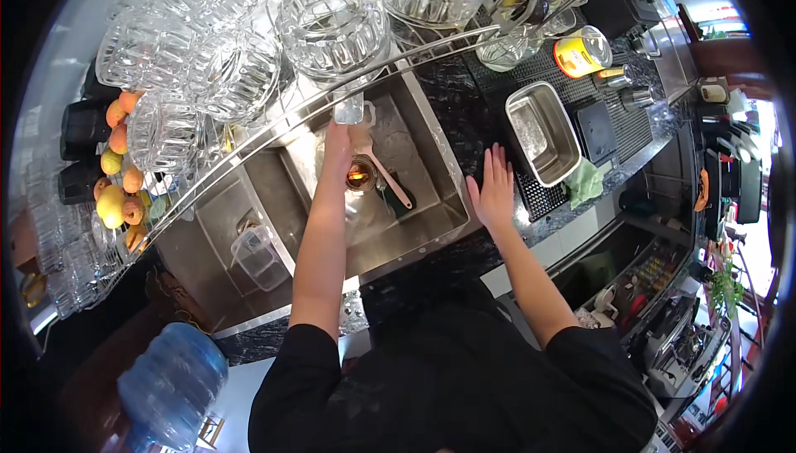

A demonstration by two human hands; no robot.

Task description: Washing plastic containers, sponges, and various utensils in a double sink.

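My left hand (337,144) reaches over the right basin of a steel sink (429,130), partly under the wire rack. At its fingertips is a small clear container (349,108), held from below as far as I can see. A pink-handled utensil (388,176) lies in the basin beside the drain (359,174), with a dark utensil part under it. My right hand (495,189) rests palm down on the dark stone counter, fingers spread, holding nothing. Just right of it stands a rectangular metal pan (543,134), with a green cloth (583,183) at its near corner.
A wire rack (273,125) with glassware (333,24) overhangs the sink. A clear plastic tub (260,258) sits in the left basin. Fruit (111,205) lies at left. A yellow can (582,52) and metal cups stand on a black mat; a blue water jug (174,384) is lower left.
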